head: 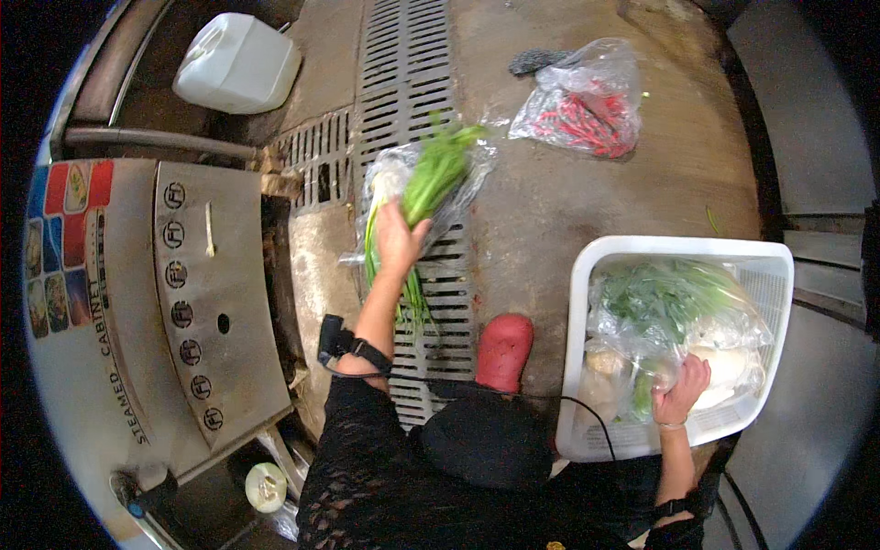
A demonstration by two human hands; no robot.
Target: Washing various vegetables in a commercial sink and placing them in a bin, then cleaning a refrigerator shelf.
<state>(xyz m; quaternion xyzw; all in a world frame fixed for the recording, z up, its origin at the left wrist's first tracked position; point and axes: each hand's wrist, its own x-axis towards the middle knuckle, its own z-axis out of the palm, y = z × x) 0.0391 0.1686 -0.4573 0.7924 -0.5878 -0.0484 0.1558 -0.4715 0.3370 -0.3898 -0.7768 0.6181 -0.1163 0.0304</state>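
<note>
My left hand [399, 237] grips a bunch of leafy green stalks [436, 172], blurred at the tips, above the floor drain. Long scallions [372, 234] with pale ends lie by the same hand, partly under it. A crumpled clear plastic bag [474, 168] spreads around these greens. Over a white plastic basket [577, 323] at the right, my right hand [682, 390] has its fingers curled on a clear plastic bag [663, 378]. Inside the basket are bagged leafy greens [653, 289], white radish-like vegetables [722, 371] and a bagged brownish vegetable [605, 361].
A bag of red chillies [591, 124] lies on the concrete floor beside a dark mesh bundle [540, 62]. Slotted drain grating [405, 62] runs along the floor. A white jerrycan [237, 65], a steel steaming cabinet [227, 289] and a cut pale melon or gourd [266, 487] are at the left.
</note>
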